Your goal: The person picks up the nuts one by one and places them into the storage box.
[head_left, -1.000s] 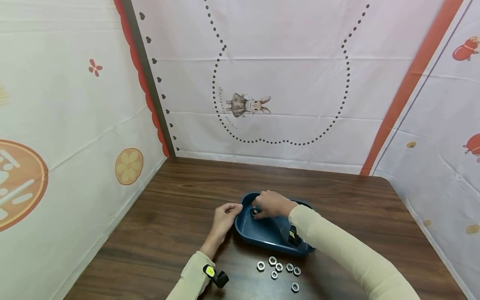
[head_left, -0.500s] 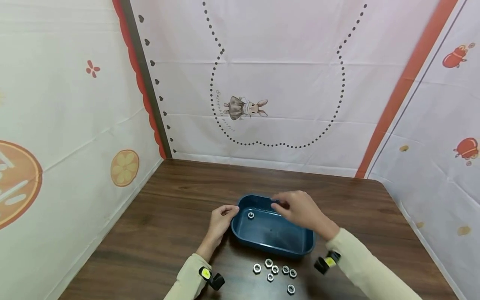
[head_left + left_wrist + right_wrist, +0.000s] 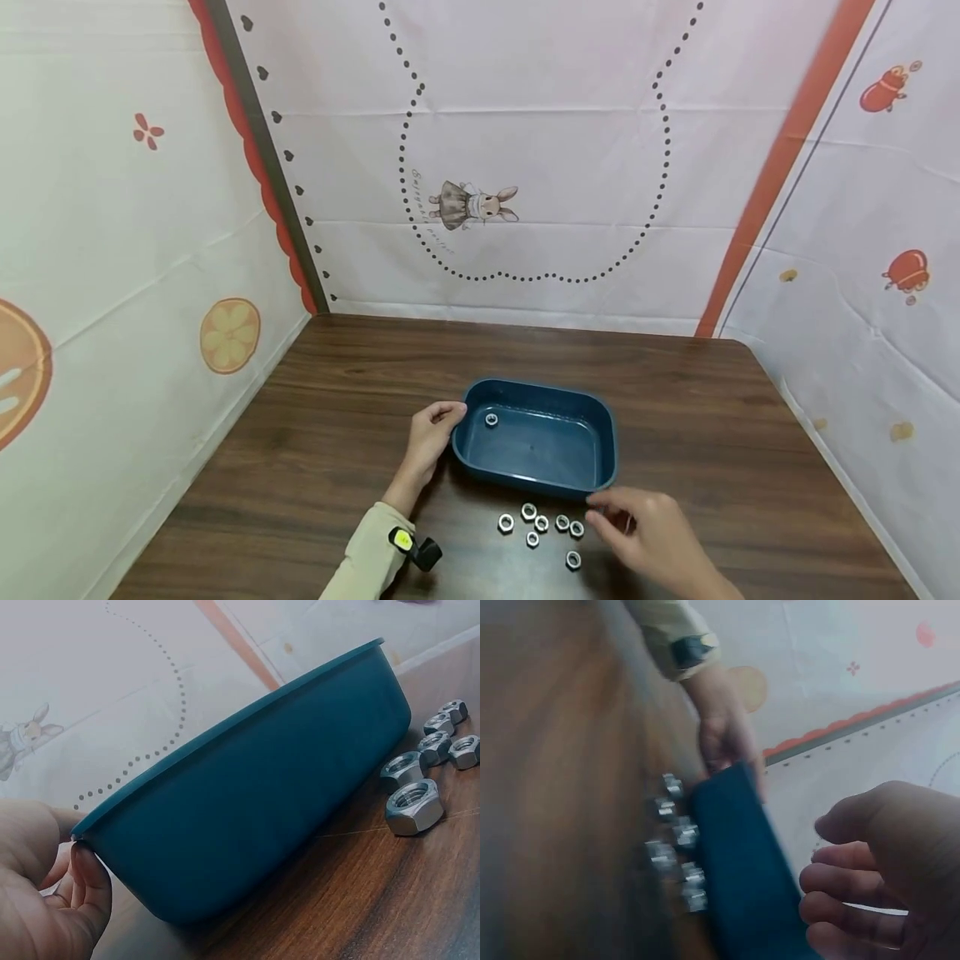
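The right hand [image 3: 651, 533] has moved from over the blue tray [image 3: 532, 450] to just beside its near right corner, thumb and fingers loosely apart, holding nothing; the left hand [image 3: 427, 440] still pinches the tray's left rim. One hex nut [image 3: 491, 424] lies inside, far left, and seven hex nuts [image 3: 542, 530] rest nearer on the wood-grain table [image 3: 360, 400].

The left hand [image 3: 34, 900] pinches a blue box [image 3: 255, 780] by the rim at its near end. Beside the long wall, six metal nuts [image 3: 416, 817] lie on the wooden bench [image 3: 352, 889], spread toward its far edge.
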### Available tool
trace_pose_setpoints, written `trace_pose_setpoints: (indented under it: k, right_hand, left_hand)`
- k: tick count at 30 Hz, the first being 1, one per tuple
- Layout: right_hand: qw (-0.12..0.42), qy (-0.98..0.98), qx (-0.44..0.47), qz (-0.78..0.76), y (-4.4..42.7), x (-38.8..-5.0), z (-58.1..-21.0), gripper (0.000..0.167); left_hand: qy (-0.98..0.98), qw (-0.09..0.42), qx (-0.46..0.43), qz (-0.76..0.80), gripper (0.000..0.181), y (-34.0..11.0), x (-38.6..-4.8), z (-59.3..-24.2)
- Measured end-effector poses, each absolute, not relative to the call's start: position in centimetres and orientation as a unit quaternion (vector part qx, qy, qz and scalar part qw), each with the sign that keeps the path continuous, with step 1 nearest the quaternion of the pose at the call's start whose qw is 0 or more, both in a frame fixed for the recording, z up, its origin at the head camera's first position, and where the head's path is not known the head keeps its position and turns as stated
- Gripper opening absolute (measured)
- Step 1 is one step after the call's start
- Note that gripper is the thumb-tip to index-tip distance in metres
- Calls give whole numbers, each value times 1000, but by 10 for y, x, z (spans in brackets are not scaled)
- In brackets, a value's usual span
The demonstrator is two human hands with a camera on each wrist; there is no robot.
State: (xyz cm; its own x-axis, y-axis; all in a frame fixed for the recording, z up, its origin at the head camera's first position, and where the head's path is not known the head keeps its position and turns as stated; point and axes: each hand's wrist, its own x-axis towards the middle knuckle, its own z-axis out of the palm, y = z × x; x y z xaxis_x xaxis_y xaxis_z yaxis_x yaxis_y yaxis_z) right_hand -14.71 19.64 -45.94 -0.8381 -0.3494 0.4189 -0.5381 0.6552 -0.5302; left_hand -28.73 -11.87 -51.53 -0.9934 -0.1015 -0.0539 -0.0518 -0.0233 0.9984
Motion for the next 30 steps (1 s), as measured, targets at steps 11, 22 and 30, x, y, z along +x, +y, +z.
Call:
trace_pose_setpoints:
  k: [11,22,30]
  right_hand:
    - [-63,-928,182,318,191,-128,-493,23]
    - [-72,-949,144,270,181,-134,-505,29]
    - [7,-936,161,314,180,-131,-504,15]
  left_hand:
    - [-699,27,57,-712,28,-119,-286,-512]
    - [-708,25,54,-703,30,-118,-284,-514]
    - [-712,24,55,-700,29,-118,-284,-512]
